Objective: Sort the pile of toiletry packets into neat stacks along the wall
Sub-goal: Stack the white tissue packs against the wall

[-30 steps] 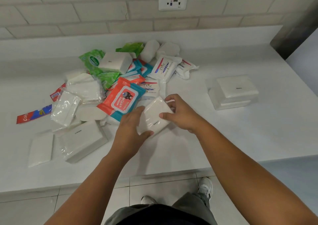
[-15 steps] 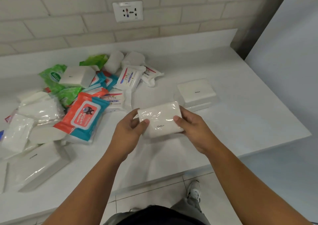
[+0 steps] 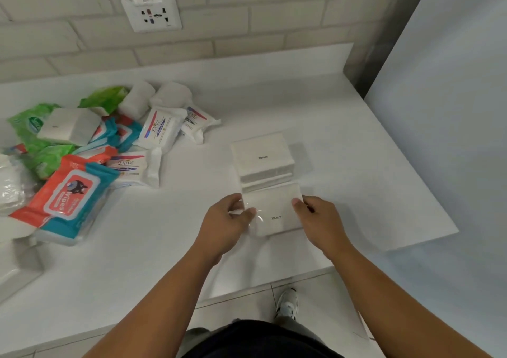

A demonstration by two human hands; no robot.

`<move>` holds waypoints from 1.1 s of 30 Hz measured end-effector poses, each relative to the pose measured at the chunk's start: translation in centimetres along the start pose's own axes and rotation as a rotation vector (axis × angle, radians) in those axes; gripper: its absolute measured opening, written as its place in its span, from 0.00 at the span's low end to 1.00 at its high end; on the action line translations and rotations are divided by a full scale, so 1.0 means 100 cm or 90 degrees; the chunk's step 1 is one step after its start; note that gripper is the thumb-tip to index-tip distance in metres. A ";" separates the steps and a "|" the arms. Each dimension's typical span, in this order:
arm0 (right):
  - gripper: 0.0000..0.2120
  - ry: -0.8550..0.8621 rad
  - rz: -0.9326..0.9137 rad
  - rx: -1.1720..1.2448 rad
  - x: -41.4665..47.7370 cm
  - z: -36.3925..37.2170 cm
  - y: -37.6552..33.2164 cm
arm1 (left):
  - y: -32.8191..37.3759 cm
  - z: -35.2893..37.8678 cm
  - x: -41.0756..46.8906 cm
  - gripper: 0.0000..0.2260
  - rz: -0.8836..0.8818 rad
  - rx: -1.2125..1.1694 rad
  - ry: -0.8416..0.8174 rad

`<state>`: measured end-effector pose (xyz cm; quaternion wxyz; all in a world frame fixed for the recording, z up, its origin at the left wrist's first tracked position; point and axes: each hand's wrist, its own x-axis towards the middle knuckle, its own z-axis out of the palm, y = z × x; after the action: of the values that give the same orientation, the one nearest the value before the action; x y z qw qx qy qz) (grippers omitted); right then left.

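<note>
A white tissue packet (image 3: 274, 209) in clear wrap is held above the counter between both hands. My left hand (image 3: 225, 223) pinches its left end and my right hand (image 3: 319, 219) grips its right end. Just beyond it lies a short stack of similar white packets (image 3: 262, 159). The mixed pile sits at the left: an orange and teal wipes pack (image 3: 68, 196), Dove packets (image 3: 159, 127), green packs (image 3: 30, 124) and a white block (image 3: 70, 126).
The white counter (image 3: 356, 165) ends at a brick wall with a power socket (image 3: 151, 13) behind and a grey panel (image 3: 452, 83) on the right. More white packets (image 3: 13, 270) lie at the left edge. Floor tiles and a shoe (image 3: 288, 303) show below.
Both hands lifted the white packet off the pile's near edge and carried it right, up to the white stack. The camera turned right with them.
</note>
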<state>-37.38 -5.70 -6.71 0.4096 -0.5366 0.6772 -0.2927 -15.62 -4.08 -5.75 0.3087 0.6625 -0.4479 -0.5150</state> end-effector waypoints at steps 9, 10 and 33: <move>0.12 -0.095 -0.071 -0.136 0.046 -0.013 -0.001 | 0.012 0.023 0.003 0.16 -0.025 0.010 0.126; 0.10 -0.093 -0.070 -0.136 0.049 -0.012 -0.001 | 0.012 0.023 0.003 0.16 -0.024 0.012 0.125; 0.22 -0.092 -0.154 -0.062 0.061 -0.009 -0.024 | 0.018 0.020 0.023 0.26 0.101 0.212 0.137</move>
<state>-37.58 -12.25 -5.76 0.3926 -0.6531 0.5900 -0.2670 -17.88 -6.79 -5.71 0.2807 0.7180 -0.5422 -0.3341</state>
